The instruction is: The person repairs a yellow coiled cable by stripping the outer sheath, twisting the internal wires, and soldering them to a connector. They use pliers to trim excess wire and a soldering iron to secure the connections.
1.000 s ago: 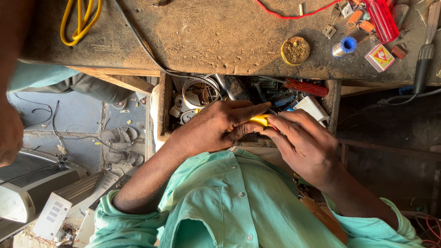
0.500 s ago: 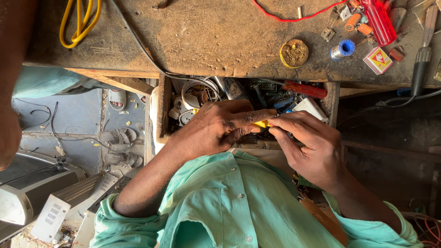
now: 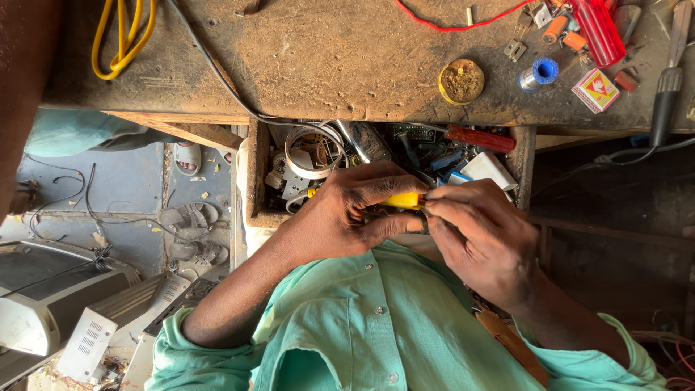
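Since half a second ago, the hands have shifted little, and more of the slim yellow plastic tool handle shows between them.

Left hand wraps the handle with fingers curled shut; right hand pinches its end with pressed fingertips, over the cluttered open wooden drawer. This looks like fine fitting work; any further turn needs a steady left grip.

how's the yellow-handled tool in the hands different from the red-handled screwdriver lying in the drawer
The yellow-handled tool is gripped between the left hand and right hand, mostly covered by fingers; the red-handled screwdriver lies untouched and fully in view in the open wooden drawer. One handle is yellow, the other red. Both lie roughly crosswise in the view.
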